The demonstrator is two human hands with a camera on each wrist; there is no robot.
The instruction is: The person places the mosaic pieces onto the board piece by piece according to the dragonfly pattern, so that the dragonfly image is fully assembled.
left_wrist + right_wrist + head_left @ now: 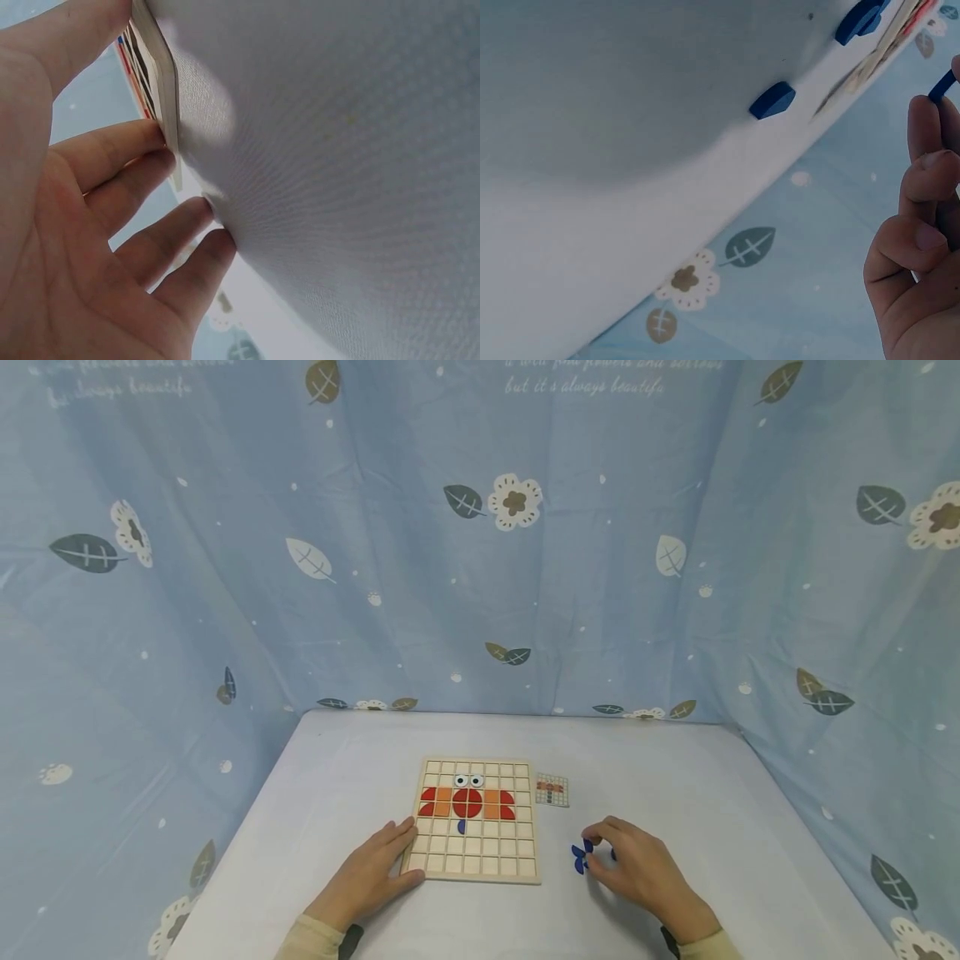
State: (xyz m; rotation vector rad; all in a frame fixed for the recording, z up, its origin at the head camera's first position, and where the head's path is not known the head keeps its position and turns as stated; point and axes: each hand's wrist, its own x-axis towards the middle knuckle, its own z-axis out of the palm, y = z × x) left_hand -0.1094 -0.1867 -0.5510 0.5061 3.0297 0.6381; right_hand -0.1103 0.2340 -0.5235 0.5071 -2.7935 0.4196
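My left hand rests at the near-left corner of a wooden grid board. Its thumb and a couple of fingertips touch the board's edge, while the other fingertips rest on the table. Red and orange pieces, two round eye pieces and one blue piece lie on the grid. To the right of the board, my right hand pinches a small blue piece between thumb and finger. Several loose blue pieces lie below that hand, one apart from the others.
A small pattern card with a similar figure lies just right of the board's upper corner. The white table meets a blue curtain printed with leaves and flowers at the back and sides.
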